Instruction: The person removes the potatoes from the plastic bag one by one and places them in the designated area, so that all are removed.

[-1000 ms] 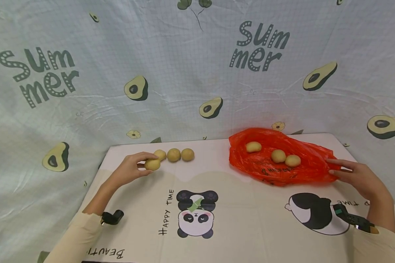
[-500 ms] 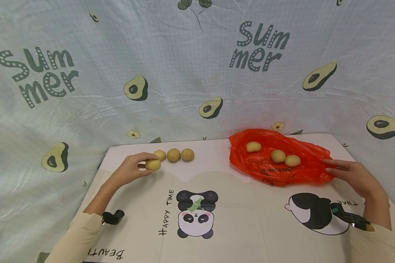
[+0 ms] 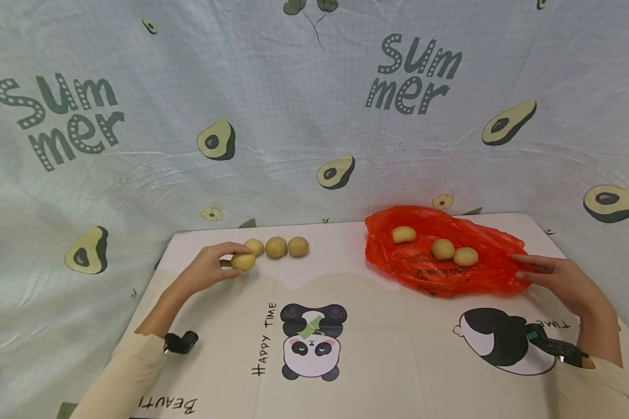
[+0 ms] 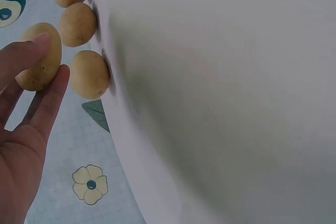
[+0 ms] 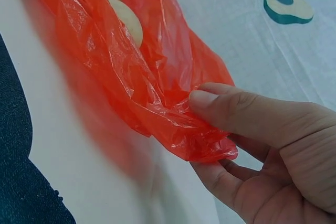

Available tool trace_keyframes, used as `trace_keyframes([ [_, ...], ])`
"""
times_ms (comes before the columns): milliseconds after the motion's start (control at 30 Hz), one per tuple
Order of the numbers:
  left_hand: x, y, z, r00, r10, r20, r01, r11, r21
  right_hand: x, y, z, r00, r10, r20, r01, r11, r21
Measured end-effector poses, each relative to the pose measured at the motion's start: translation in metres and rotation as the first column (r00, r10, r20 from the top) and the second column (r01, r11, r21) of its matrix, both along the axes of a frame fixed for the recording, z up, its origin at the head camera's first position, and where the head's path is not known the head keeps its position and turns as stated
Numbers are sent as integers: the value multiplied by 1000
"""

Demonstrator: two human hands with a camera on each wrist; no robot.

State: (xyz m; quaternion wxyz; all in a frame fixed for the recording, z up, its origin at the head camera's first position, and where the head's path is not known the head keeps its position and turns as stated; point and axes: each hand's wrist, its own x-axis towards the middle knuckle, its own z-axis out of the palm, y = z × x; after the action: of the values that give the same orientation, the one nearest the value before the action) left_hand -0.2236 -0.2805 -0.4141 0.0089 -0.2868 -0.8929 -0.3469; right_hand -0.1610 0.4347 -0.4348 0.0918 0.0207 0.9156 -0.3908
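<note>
A potato (image 3: 243,262) is pinched between the thumb and fingers of my left hand (image 3: 208,269), at the back left of the table. Just behind it three more potatoes stand in a row: the left one (image 3: 254,247), partly hidden by the hand, the middle one (image 3: 276,248) and the right one (image 3: 298,247). On the right lies a red plastic bag (image 3: 482,273), its mouth spread, with three potatoes (image 3: 443,249) on it. My right hand (image 3: 566,282) pinches the bag's gathered right end; the right wrist view shows the thumb pressing the plastic (image 5: 205,140) against the fingers.
A pale table cover (image 3: 377,349) printed with a panda (image 3: 311,343) and lettering lies under everything. Behind the table hangs a curtain (image 3: 272,105) with avocado prints. Each wrist bears a dark strapped-on camera (image 3: 180,342).
My right hand has shifted slightly left, drawing the bag's right end inward a little. The left hand and its potato have hardly moved.
</note>
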Motion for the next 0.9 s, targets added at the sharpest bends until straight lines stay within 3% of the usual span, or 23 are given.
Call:
trace_keyframes([
  [167, -4, -4, -7, 1000, 16, 16, -16, 1000, -1, 1, 1, -2, 1000, 0, -5, 0, 999, -32],
  [367, -7, -8, -17, 996, 6, 85, -7, 1000, 9, 1, 1, -2, 1000, -10, 5, 11, 999, -41],
  [567, -13, -10, -24, 995, 6, 98, -5, 1000, -15, 1, -1, -1, 1000, -23, 3, 23, 1000, -21],
  [767, -14, -10, -27, 993, -58, 106, 61, 998, -23, 1, -1, -3, 1000, -24, -9, 24, 1000, -18],
  [900, -12, -10, -23, 992, -44, 115, 46, 999, -13, 1, -1, -3, 1000, -19, -16, 19, 1000, -11],
])
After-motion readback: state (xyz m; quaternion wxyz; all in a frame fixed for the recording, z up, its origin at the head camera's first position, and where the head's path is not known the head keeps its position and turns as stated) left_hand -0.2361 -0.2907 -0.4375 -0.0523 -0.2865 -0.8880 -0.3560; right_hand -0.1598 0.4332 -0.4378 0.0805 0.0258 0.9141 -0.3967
